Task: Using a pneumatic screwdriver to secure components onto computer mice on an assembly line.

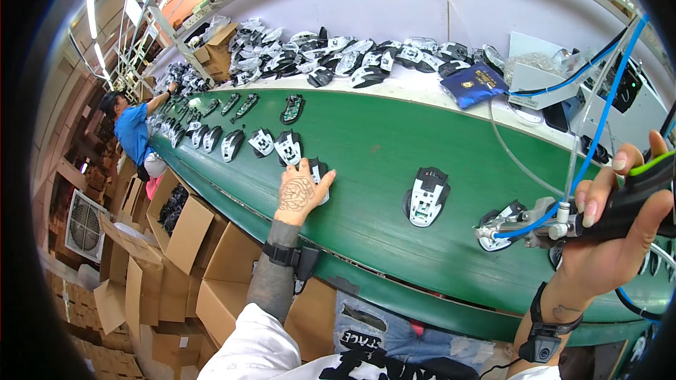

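My left hand reaches over the green belt, with its thumb and fingers around a half-assembled computer mouse, which it partly covers. Just beyond it lies another black-and-white mouse. In my right hand is a black powered screwdriver with a metal front end and a blue air hose. The screwdriver's metal end is over a mouse, hiding part of it. Between my hands a single open mouse rests on the belt, its white inner frame upward.
The green conveyor belt carries several mice and circuit boards at left. Mouse shells pile on the white ledge behind, near a blue pouch and white box. A co-worker in blue stands far left; cardboard boxes fill the floor.
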`<control>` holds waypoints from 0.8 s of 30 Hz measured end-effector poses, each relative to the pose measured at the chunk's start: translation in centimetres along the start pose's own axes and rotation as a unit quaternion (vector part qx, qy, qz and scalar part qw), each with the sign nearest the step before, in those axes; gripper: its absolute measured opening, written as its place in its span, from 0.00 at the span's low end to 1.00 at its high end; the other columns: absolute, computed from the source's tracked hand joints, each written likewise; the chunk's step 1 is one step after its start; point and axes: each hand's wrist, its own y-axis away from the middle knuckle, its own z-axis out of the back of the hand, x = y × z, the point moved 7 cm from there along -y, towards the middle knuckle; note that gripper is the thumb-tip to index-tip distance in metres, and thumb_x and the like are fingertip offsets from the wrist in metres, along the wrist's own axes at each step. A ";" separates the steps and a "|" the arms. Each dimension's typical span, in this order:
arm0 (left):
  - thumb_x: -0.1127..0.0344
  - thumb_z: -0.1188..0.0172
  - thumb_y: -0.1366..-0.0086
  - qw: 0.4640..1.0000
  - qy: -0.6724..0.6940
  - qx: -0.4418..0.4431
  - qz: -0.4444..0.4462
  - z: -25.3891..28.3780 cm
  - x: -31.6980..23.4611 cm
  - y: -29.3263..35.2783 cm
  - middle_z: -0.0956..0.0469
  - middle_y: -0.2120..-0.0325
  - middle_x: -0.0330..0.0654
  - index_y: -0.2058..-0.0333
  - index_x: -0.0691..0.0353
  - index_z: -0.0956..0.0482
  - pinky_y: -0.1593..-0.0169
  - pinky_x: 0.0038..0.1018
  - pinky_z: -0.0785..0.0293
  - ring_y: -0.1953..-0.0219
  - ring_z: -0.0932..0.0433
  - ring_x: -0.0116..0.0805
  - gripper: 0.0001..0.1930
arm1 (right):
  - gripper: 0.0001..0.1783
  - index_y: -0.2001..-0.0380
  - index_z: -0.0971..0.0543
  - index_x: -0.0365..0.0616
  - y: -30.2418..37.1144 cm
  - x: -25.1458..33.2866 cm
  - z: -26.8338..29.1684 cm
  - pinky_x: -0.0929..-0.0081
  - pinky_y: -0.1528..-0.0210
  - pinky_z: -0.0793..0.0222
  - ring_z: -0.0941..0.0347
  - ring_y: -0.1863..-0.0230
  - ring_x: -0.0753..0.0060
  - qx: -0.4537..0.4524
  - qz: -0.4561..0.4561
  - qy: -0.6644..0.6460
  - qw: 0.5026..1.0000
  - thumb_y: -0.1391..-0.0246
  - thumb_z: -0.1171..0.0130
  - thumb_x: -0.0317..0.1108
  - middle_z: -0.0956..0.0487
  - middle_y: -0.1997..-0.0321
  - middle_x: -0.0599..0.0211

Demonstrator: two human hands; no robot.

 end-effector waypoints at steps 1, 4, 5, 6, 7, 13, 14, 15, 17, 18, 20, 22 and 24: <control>0.47 0.37 0.49 0.997 0.062 -0.014 -0.044 -0.2 -0.8 -0.1 0.28 0.62 0.60 0.50 0.64 0.31 0.54 0.45 0.28 0.58 0.27 0.59 0.33 | 0.39 0.40 0.49 0.36 -0.1 0.2 0.4 0.85 0.78 0.42 0.38 0.83 0.86 -0.009 0.014 0.006 1.000 0.38 0.59 0.60 0.31 0.60 0.64; 0.52 0.37 0.50 0.983 0.092 0.026 -0.155 0.0 -3.8 -1.3 0.29 0.60 0.60 0.51 0.65 0.30 0.52 0.43 0.29 0.56 0.28 0.57 0.31 | 0.38 0.39 0.49 0.36 -0.3 -0.1 1.1 0.86 0.79 0.43 0.39 0.83 0.86 -0.011 0.019 0.030 0.999 0.37 0.60 0.59 0.32 0.60 0.63; 0.52 0.37 0.50 0.983 0.094 0.022 -0.154 0.1 -4.2 -2.4 0.29 0.60 0.60 0.51 0.65 0.30 0.52 0.43 0.29 0.56 0.28 0.57 0.31 | 0.38 0.39 0.49 0.36 -0.4 -0.1 1.1 0.86 0.79 0.43 0.39 0.83 0.86 -0.016 0.016 0.032 0.999 0.37 0.60 0.58 0.32 0.60 0.63; 0.52 0.37 0.50 0.979 0.094 0.054 -0.171 -0.3 -4.8 -3.4 0.29 0.59 0.60 0.50 0.66 0.30 0.51 0.43 0.30 0.55 0.29 0.57 0.32 | 0.38 0.39 0.49 0.36 -0.4 -0.1 1.0 0.86 0.79 0.43 0.39 0.83 0.86 -0.018 0.019 0.031 0.999 0.37 0.60 0.58 0.33 0.61 0.63; 0.52 0.37 0.50 0.974 0.093 0.085 -0.188 -0.9 -5.3 -4.1 0.29 0.58 0.60 0.49 0.66 0.31 0.50 0.43 0.30 0.54 0.29 0.57 0.32 | 0.38 0.39 0.49 0.36 -0.5 0.0 0.9 0.86 0.79 0.43 0.39 0.83 0.86 -0.016 0.022 0.029 0.999 0.37 0.60 0.58 0.33 0.61 0.63; 0.52 0.36 0.50 0.953 0.105 0.124 -0.256 -3.8 -6.7 -7.3 0.30 0.57 0.58 0.47 0.55 0.28 0.47 0.38 0.31 0.50 0.30 0.54 0.30 | 0.39 0.39 0.49 0.38 -0.5 -0.4 1.5 0.86 0.80 0.41 0.37 0.83 0.86 -0.025 0.009 0.036 0.999 0.39 0.59 0.60 0.33 0.61 0.64; 0.51 0.36 0.50 0.954 0.124 0.086 -0.258 -3.2 -6.2 -9.2 0.31 0.57 0.59 0.48 0.55 0.28 0.47 0.39 0.31 0.52 0.30 0.56 0.31 | 0.39 0.39 0.49 0.38 -0.6 -0.4 1.6 0.86 0.79 0.41 0.38 0.83 0.86 -0.019 0.011 0.048 0.999 0.39 0.59 0.60 0.33 0.60 0.64; 0.50 0.37 0.50 0.954 0.143 0.048 -0.258 -2.5 -5.5 -11.2 0.31 0.56 0.61 0.48 0.56 0.28 0.48 0.40 0.30 0.54 0.30 0.58 0.31 | 0.39 0.39 0.49 0.38 -0.7 -0.4 1.8 0.86 0.79 0.41 0.38 0.83 0.86 -0.021 0.011 0.050 0.998 0.39 0.59 0.60 0.33 0.60 0.64; 0.49 0.37 0.51 0.981 0.120 0.014 -0.149 -1.4 -2.3 -16.2 0.31 0.55 0.62 0.48 0.56 0.27 0.49 0.41 0.29 0.54 0.29 0.59 0.31 | 0.39 0.39 0.49 0.38 -0.8 -0.4 2.1 0.86 0.79 0.41 0.38 0.82 0.86 -0.034 0.021 0.060 0.997 0.39 0.59 0.60 0.33 0.60 0.64; 0.49 0.38 0.51 0.992 0.092 -0.005 -0.090 -1.6 0.4 -19.0 0.32 0.53 0.62 0.47 0.55 0.28 0.48 0.41 0.30 0.53 0.30 0.59 0.32 | 0.39 0.39 0.49 0.38 -0.7 -0.4 2.0 0.86 0.79 0.41 0.38 0.82 0.86 -0.034 0.017 0.056 0.998 0.39 0.59 0.60 0.33 0.60 0.64; 0.48 0.38 0.51 0.999 0.039 -0.017 0.000 -3.8 4.0 -22.4 0.35 0.49 0.63 0.44 0.53 0.30 0.46 0.42 0.32 0.49 0.32 0.59 0.34 | 0.40 0.39 0.49 0.38 -1.0 -0.4 2.5 0.86 0.78 0.41 0.38 0.82 0.87 -0.052 0.012 0.076 0.996 0.39 0.58 0.61 0.33 0.59 0.65; 0.47 0.39 0.50 0.998 -0.020 0.017 0.053 -4.5 9.0 -24.7 0.39 0.44 0.62 0.42 0.50 0.32 0.42 0.44 0.36 0.44 0.36 0.60 0.35 | 0.40 0.39 0.50 0.38 -1.0 -0.4 2.2 0.86 0.78 0.41 0.38 0.82 0.86 -0.046 0.014 0.055 0.997 0.39 0.58 0.61 0.33 0.59 0.65; 0.47 0.40 0.48 0.995 0.019 0.054 0.083 -7.3 6.1 -24.5 0.42 0.41 0.60 0.40 0.44 0.36 0.40 0.42 0.38 0.41 0.40 0.63 0.36 | 0.41 0.38 0.50 0.38 -1.0 -0.7 2.4 0.86 0.78 0.40 0.37 0.83 0.85 -0.040 0.017 0.073 0.996 0.39 0.59 0.61 0.33 0.60 0.64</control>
